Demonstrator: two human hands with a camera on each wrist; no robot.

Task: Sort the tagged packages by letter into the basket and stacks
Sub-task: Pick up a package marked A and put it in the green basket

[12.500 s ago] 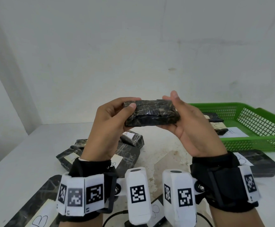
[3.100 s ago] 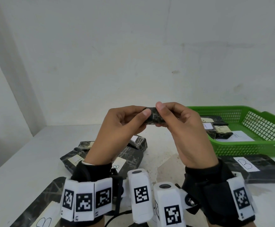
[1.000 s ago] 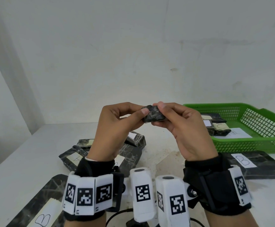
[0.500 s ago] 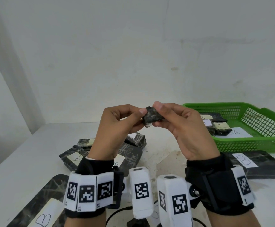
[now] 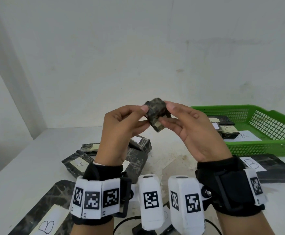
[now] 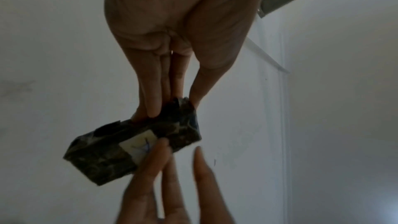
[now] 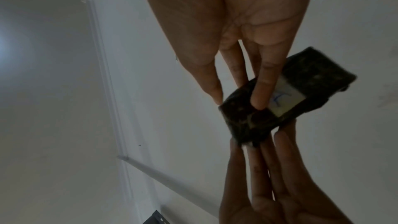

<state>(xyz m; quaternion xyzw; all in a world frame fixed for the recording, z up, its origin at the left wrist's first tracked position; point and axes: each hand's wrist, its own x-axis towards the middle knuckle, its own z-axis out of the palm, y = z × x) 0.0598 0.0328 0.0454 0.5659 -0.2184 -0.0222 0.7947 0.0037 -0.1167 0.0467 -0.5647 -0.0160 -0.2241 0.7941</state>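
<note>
A small dark marbled package [image 5: 155, 111] is held up in front of me between both hands, above the table. My left hand [image 5: 146, 116] pinches its left end with thumb and fingers. My right hand [image 5: 166, 114] pinches the right end. In the left wrist view the left hand [image 6: 172, 108] grips one corner of the package [image 6: 103, 157]; its white label [image 6: 140, 144] is partly covered by a right fingertip. The right wrist view shows the right hand [image 7: 239, 103] on the package [image 7: 312, 74], beside the label [image 7: 286, 100]. The blue letter is unreadable.
A green basket [image 5: 274, 119] at the right holds several labelled packages [image 5: 227, 131]. In front of it lies a flat package marked B [image 5: 274, 168]. A pile with a package marked A [image 5: 77, 164] sits left of centre. Another B package [image 5: 41, 217] lies at the bottom left.
The hands have turned the small package between the fingertips, so that a corner of its label now faces down and toward me. Both hands stay at about the same height.
</note>
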